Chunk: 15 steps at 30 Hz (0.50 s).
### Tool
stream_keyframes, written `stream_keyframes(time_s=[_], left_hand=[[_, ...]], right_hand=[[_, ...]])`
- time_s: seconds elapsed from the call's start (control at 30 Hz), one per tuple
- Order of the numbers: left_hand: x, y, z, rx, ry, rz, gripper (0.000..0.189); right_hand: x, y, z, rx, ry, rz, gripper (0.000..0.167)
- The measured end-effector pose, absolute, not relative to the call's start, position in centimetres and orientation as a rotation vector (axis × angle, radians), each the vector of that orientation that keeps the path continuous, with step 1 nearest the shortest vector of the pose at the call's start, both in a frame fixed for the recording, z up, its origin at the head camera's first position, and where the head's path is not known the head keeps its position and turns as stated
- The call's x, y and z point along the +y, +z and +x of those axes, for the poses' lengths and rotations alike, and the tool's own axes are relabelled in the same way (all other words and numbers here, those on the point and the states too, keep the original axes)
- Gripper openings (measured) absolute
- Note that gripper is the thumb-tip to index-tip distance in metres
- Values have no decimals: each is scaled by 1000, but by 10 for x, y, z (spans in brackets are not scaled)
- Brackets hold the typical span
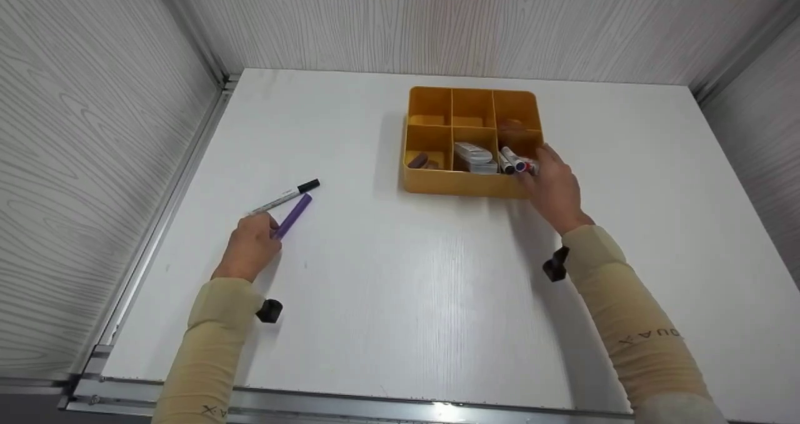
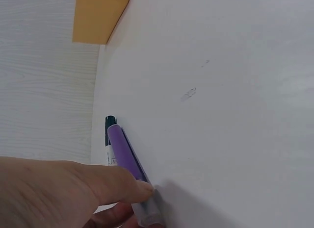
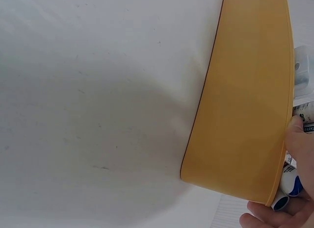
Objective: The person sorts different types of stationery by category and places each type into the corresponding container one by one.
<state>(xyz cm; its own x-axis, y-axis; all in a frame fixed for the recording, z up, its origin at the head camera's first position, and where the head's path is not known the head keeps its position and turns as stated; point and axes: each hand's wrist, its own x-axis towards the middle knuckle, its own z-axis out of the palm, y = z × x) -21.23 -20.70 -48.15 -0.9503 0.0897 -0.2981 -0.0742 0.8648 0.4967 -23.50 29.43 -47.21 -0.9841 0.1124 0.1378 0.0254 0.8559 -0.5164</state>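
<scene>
My left hand (image 1: 250, 246) pinches a purple marker (image 1: 294, 216) between thumb and fingers, low over the white table. Just beyond it lies a white marker with a black cap (image 1: 309, 186), partly hidden by that hand. My right hand (image 1: 556, 189) is at the front right compartment of a yellow divided box (image 1: 465, 184). Its thumb and fingers close around several whiteboard markers (image 1: 514, 159) there, across the box's rim. In the right wrist view, a blue-marked marker (image 3: 293, 183) shows between thumb and fingers.
The box's front middle compartment has clear plastic cases (image 1: 476, 156); small brown pieces (image 1: 419, 161) lie in the front left one. Wood-grain panels (image 1: 400, 24) enclose the table (image 1: 387, 286) at the back and sides. A metal rail (image 1: 350, 405) runs along the front edge.
</scene>
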Motion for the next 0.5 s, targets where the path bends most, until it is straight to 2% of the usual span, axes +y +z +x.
stream_keyframes(time_s=[0.5], left_hand=[[-185,-475,-220,2693,784,35,29]], right_hand=[[293,-471,-236,-2886,820,-141,55]])
